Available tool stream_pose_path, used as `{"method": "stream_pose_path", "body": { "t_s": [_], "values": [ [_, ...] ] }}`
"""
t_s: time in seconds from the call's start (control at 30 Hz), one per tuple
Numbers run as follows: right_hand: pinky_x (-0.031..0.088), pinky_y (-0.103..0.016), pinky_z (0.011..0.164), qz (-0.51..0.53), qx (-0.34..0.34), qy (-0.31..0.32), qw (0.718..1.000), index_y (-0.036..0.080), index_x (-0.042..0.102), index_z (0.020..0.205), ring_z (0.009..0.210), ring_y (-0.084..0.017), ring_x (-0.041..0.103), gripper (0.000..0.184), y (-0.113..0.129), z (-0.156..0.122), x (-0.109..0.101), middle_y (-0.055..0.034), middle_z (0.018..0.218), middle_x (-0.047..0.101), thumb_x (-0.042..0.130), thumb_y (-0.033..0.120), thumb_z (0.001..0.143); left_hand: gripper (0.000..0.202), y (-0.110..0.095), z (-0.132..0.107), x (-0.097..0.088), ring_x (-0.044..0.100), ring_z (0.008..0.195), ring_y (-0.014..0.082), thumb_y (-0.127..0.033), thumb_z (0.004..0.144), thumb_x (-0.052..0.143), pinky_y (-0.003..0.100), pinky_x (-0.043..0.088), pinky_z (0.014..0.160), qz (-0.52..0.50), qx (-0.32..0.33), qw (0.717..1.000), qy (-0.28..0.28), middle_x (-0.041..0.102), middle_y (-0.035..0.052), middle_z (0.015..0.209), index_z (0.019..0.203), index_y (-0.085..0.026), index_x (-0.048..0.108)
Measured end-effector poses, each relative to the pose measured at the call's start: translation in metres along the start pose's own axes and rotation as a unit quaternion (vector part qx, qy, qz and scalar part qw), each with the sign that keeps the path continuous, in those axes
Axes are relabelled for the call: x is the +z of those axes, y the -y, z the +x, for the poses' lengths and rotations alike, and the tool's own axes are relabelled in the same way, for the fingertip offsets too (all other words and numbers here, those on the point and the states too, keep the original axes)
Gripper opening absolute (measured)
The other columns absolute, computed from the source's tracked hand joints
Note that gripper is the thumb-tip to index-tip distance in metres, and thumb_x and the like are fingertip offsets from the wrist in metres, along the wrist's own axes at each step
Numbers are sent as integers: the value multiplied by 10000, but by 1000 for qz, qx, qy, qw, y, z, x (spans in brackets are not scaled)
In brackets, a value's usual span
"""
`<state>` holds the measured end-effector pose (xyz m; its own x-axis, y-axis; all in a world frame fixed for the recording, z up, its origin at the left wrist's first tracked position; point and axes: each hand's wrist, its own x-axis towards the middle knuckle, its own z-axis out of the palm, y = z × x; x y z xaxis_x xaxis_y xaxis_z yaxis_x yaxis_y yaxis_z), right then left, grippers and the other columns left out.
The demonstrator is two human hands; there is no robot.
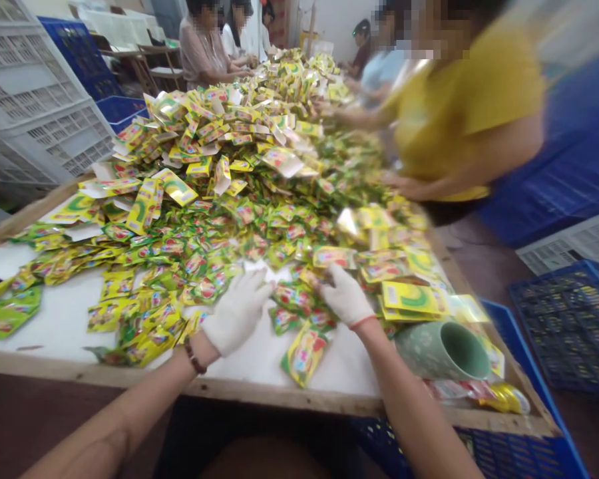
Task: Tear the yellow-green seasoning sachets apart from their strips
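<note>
A large heap of small yellow and green sachets (239, 166) covers a white table top (64, 319). My left hand (237, 309) wears a white glove and rests on the sachets at the heap's near edge, fingers curled over them. My right hand (344, 293), also gloved, lies on the sachets just to the right, fingers bent down into the pile. Motion blur hides what either hand grips. A loose sachet (304, 352) lies between my wrists near the table's wooden front edge (279, 396).
A green cup (442, 349) lies on its side at the right near corner. A person in a yellow shirt (459, 100) reaches into the heap from the right; others sit at the far end. Blue crates (564, 326) stand right, white crates (34, 100) left.
</note>
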<state>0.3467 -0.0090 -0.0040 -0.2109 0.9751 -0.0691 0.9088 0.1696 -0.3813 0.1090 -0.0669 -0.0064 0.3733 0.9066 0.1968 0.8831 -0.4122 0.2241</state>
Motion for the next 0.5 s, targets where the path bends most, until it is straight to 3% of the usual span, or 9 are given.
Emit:
{"method": "stream_pose_path", "body": {
  "t_s": [0.1, 0.17, 0.23, 0.3, 0.37, 0.5],
  "values": [
    [441, -213, 760, 23, -57, 18, 998, 196, 648, 878, 849, -140, 589, 135, -4, -4, 3, -18, 896, 626, 519, 234, 863, 195, -40, -20, -6, 570, 999, 204, -127, 844, 491, 337, 475, 880, -79, -11, 997, -4, 626, 70, 1073, 946, -211, 634],
    [437, -227, 801, 8, -86, 19, 996, 215, 673, 977, 913, -158, 574, 189, -2, -3, 4, -37, 1009, 607, 542, 225, 841, 115, -65, -26, -5, 574, 907, 187, -182, 861, 511, 312, 488, 805, -109, 31, 992, 51, 630, 49, 986, 875, -207, 622],
    [433, -274, 842, -35, -90, 10, 995, 228, 619, 1176, 992, -205, 546, 367, 3, -1, 4, -78, 1141, 568, 566, 234, 813, 124, -80, -26, -2, 567, 931, 213, -184, 868, 508, 350, 482, 820, -84, 69, 991, 77, 629, 55, 1012, 902, -207, 625],
    [422, -315, 872, -75, -80, 5, 994, 230, 567, 1260, 1046, -247, 515, 483, 8, 0, 3, -110, 1208, 532, 591, 229, 777, 174, -80, -23, 0, 560, 982, 233, -142, 865, 492, 385, 468, 855, -60, 90, 991, 77, 630, 59, 1068, 924, -216, 638],
    [417, -325, 875, -84, -74, 7, 994, 238, 584, 1224, 1043, -254, 508, 454, 11, 0, 3, -112, 1191, 533, 590, 225, 770, 233, -70, -21, -1, 561, 1004, 221, -90, 846, 477, 375, 460, 873, -74, 86, 992, 59, 629, 54, 1103, 916, -227, 652],
    [414, -297, 865, -78, -70, 8, 994, 223, 628, 1061, 1014, -233, 521, 270, 9, -4, 3, -93, 1095, 564, 567, 248, 799, 260, -43, -25, -7, 592, 893, 186, -76, 823, 450, 315, 476, 801, -118, -28, 993, -4, 650, 58, 953, 905, -211, 657]
  ]
}}
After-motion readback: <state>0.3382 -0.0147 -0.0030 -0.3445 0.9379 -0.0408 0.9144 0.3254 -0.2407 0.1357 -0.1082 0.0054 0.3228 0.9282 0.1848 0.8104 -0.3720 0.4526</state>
